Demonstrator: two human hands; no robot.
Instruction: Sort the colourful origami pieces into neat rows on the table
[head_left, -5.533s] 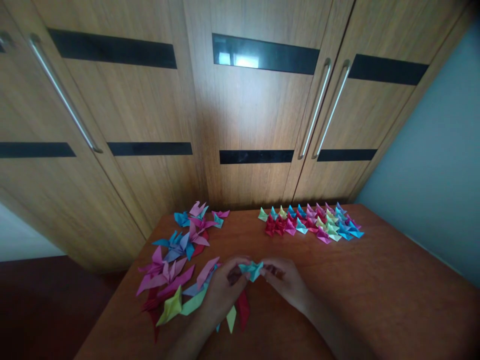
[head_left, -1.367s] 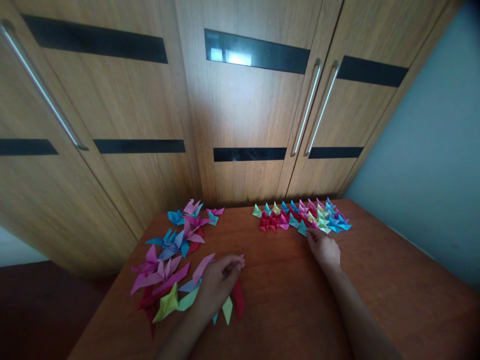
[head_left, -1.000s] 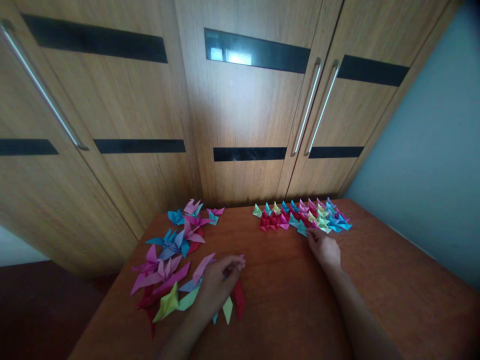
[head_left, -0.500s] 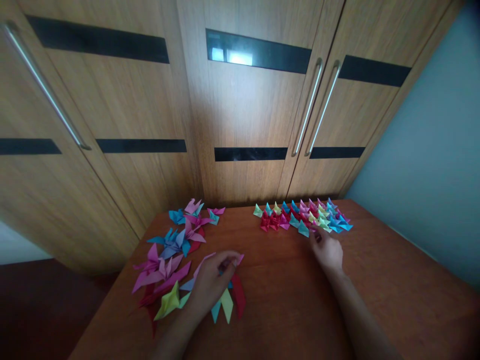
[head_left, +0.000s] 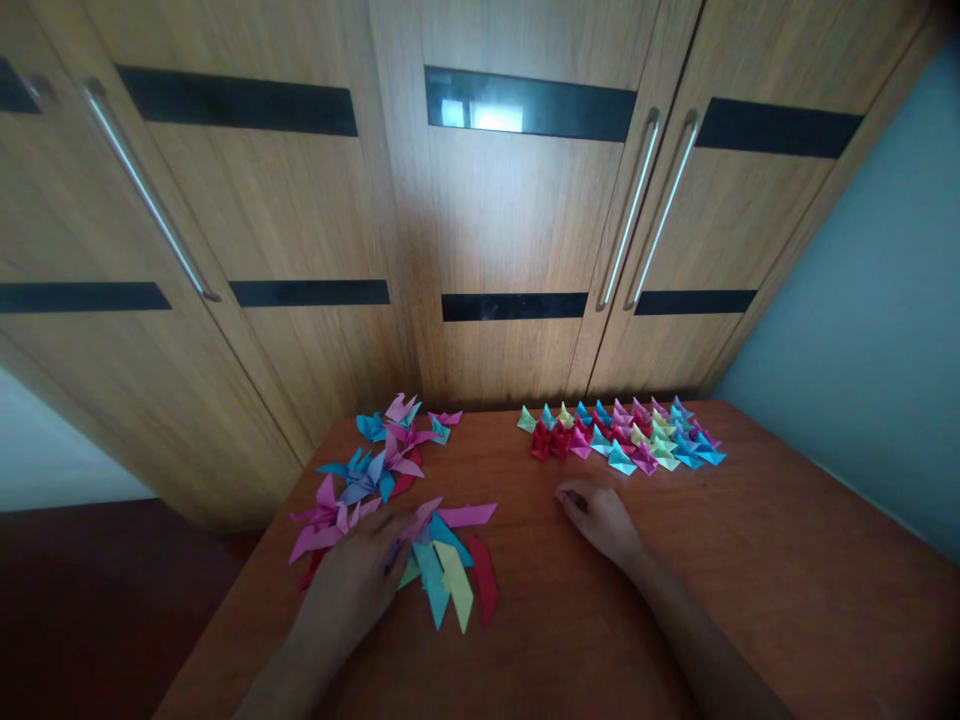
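My left hand lies over the folded paper pieces at the left, its fingers bent down among them; what they hold, if anything, is hidden. Beside it fan out a pink strip, a blue-green piece, a pale yellow one and a red one. My right hand rests on the table with curled fingers, nothing visible in them. Beyond it stand rows of small pointed paper shapes, among them a light blue one and a magenta one at the front.
Pink and blue folded papers are heaped along the left side of the brown table. A wooden cupboard with long metal handles stands right behind the table. A pale blue wall rises at the right.
My right hand has drawn back from the rows toward the middle. My left hand has shifted left, uncovering the pink strip. A magenta shape now shows at the front of the rows. The view has shifted slightly.
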